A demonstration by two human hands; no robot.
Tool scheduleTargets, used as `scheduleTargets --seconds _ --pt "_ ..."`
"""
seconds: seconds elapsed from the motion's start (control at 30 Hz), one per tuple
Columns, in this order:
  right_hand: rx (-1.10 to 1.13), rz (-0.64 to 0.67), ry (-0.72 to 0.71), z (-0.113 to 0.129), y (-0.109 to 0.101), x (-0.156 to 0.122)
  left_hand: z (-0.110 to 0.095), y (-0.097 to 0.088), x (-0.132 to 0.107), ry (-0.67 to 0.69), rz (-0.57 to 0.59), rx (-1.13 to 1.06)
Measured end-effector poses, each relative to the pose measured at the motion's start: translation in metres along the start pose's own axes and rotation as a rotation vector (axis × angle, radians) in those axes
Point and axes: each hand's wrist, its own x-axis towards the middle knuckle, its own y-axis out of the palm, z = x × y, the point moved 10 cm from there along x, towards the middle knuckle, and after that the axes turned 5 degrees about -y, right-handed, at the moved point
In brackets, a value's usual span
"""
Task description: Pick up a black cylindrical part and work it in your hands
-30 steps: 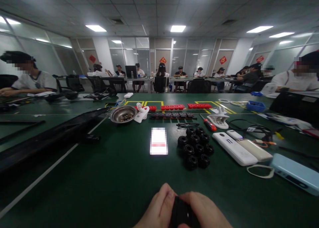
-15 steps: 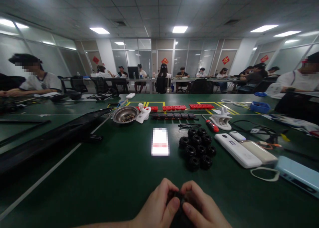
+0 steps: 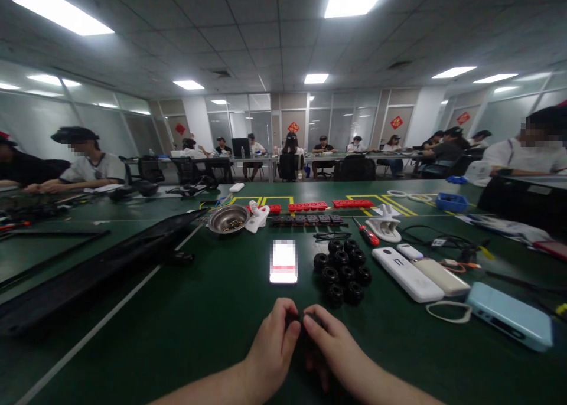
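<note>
My left hand (image 3: 273,345) and my right hand (image 3: 333,347) meet low in the middle of the view, over the green table (image 3: 208,322). Both have their fingers closed on a small black part (image 3: 303,321) held between them; most of it is hidden by the fingers. Just beyond the hands lies a cluster of several black ring-shaped parts (image 3: 342,269). A lit phone (image 3: 283,261) lies flat to the left of that cluster.
White power banks (image 3: 406,274) and a light blue one (image 3: 509,315) lie to the right, with a screwdriver (image 3: 365,232). A metal bowl (image 3: 228,218), red strips (image 3: 307,205) and a black strip (image 3: 307,220) sit further back. A long black bar (image 3: 101,263) runs along the left. People sit at surrounding tables.
The view has tilted up, so the hands sit higher in the picture and further out over the table. They stay closed together on the black part, with forearms now showing.
</note>
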Motion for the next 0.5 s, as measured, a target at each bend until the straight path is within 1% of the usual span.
scheduleTargets --seconds 0.07,0.1,0.13,0.2,0.23,0.3,0.33,0.37,0.4,0.5 --pt "-0.002 -0.045 0.015 0.0 0.005 0.009 -0.003 -0.01 0.003 0.018 -0.059 0.028" --pt "-0.033 -0.075 -0.01 0.004 0.004 0.012 -0.001 -0.015 0.005 -0.001 -0.089 0.024" --pt "-0.075 -0.098 -0.053 0.009 0.003 0.015 0.004 -0.018 0.008 -0.057 -0.114 -0.012" --pt "-0.166 -0.09 -0.148 0.021 0.001 0.018 0.024 -0.019 0.01 -0.26 -0.129 -0.136" --pt "-0.206 -0.064 -0.192 0.026 0.0 0.017 0.035 -0.015 0.009 -0.38 -0.114 -0.197" --pt "-0.271 0.005 -0.286 0.038 0.0 0.013 0.055 -0.003 0.003 -0.583 -0.05 -0.273" --pt "-0.289 0.022 -0.322 0.042 -0.002 0.009 0.06 0.001 0.001 -0.633 -0.02 -0.296" --pt "-0.298 0.027 -0.336 0.044 -0.005 0.006 0.062 0.005 0.0 -0.641 0.005 -0.316" --pt "-0.297 0.021 -0.32 0.043 -0.009 0.004 0.061 0.007 0.0 -0.62 0.023 -0.341" --pt "-0.216 0.022 -0.165 0.026 -0.013 0.003 0.052 0.008 0.003 -0.44 0.067 -0.357"
